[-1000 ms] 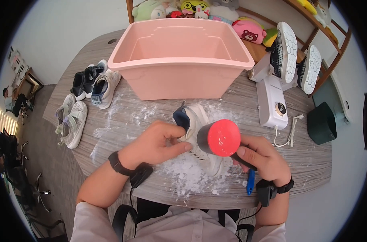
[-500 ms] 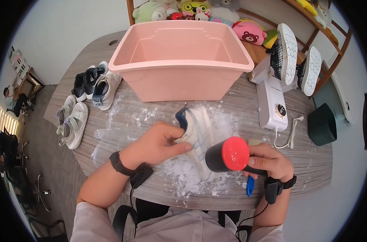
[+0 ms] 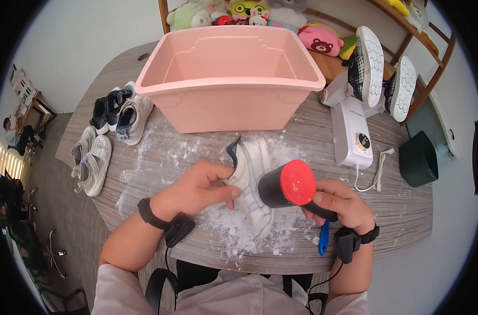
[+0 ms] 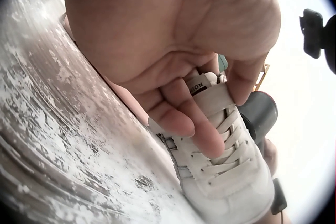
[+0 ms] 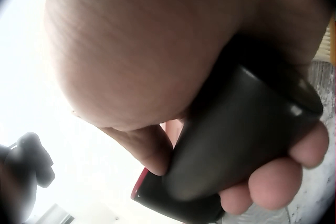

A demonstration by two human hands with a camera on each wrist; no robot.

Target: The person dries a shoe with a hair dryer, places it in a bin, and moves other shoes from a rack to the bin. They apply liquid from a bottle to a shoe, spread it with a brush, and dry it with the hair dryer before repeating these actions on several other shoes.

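Note:
In the head view my left hand [image 3: 199, 191] grips a white lace-up shoe [image 3: 255, 212] by its ankle opening, tilted over the table with its blue-grey lining showing. The left wrist view has the thumb and fingers around the tongue of the shoe [image 4: 228, 198], beside the laces. My right hand [image 3: 349, 207] holds a black tool with a red round end [image 3: 297, 182] by its handle, the black barrel close against the shoe's side. Seen from the right wrist, fingers curl round the black handle [image 5: 236, 124].
White flakes lie on the wooden table [image 3: 181, 247]. Behind stands a pink tub [image 3: 228, 107]; several shoes [image 3: 94, 163] are at left. A white shoe dryer [image 3: 353, 136] carries two shoes at right, near a dark bin [image 3: 418, 160]. A blue-handled tool [image 3: 324, 239] lies by my right hand.
The shoe has turned and tilted in my left hand. The black and red tool moved right and down, then back left and up toward the shoe with my right hand.

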